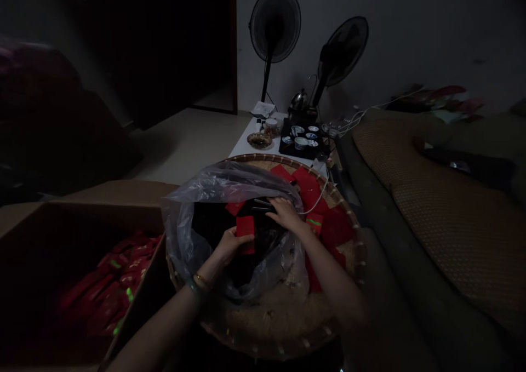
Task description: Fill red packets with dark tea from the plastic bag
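Observation:
My left hand (227,247) pinches a small red paper packet (245,230) upright over the mouth of a clear plastic bag (181,218). The bag holds dark contents too dim to make out. At the bag's far right side, my right hand (284,214) is partly closed around what look like thin metal tongs (261,204), whose two pale prongs point left over the dark contents. Another red packet (234,207) lies at the far side of the bag's opening. Beneath the bag is a round woven bamboo tray (263,339), with several red packets (306,181) along its right side.
A cardboard box (135,192) full of red packets (123,279) stands at the left. Behind the tray, a white table (242,148) bears a black tea tray (287,148) with cups. Two standing fans (275,24) are at the wall. A mat-covered seat (444,235) lies right.

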`<state>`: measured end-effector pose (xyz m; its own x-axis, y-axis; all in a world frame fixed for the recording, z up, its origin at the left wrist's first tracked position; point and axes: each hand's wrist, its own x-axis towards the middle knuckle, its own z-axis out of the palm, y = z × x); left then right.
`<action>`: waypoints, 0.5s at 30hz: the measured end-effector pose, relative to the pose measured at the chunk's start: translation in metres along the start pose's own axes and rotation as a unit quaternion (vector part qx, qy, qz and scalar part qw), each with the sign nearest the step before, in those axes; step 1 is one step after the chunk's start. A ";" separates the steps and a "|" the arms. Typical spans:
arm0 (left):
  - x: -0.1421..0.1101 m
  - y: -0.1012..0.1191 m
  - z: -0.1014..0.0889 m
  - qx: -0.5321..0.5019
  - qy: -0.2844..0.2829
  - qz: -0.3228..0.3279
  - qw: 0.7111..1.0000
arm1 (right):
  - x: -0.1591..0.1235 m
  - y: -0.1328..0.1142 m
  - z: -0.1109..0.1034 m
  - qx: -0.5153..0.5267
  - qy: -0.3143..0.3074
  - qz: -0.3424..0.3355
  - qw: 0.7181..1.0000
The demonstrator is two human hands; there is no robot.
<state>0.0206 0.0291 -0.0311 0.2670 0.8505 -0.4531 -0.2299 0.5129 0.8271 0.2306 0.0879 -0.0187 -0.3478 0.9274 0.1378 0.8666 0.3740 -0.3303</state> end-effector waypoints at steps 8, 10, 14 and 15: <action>0.011 -0.001 0.022 0.039 0.028 0.027 0.998 | -0.012 0.007 -0.039 0.248 -0.091 -0.035 0.964; 0.014 -0.002 0.032 0.046 0.020 0.038 0.998 | -0.014 0.003 -0.041 0.254 -0.102 -0.029 0.961; 0.019 -0.007 0.046 0.049 0.016 0.048 0.998 | -0.015 -0.003 -0.039 0.250 -0.077 -0.030 0.965; 0.020 -0.009 0.047 0.050 0.019 0.047 0.997 | -0.015 -0.004 -0.038 0.238 -0.067 -0.031 0.968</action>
<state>0.0724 0.0362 -0.0319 0.2132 0.8989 -0.3828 -0.1565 0.4182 0.8948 0.2461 0.0719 0.0160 -0.4647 0.8836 0.0582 0.5906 0.3582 -0.7232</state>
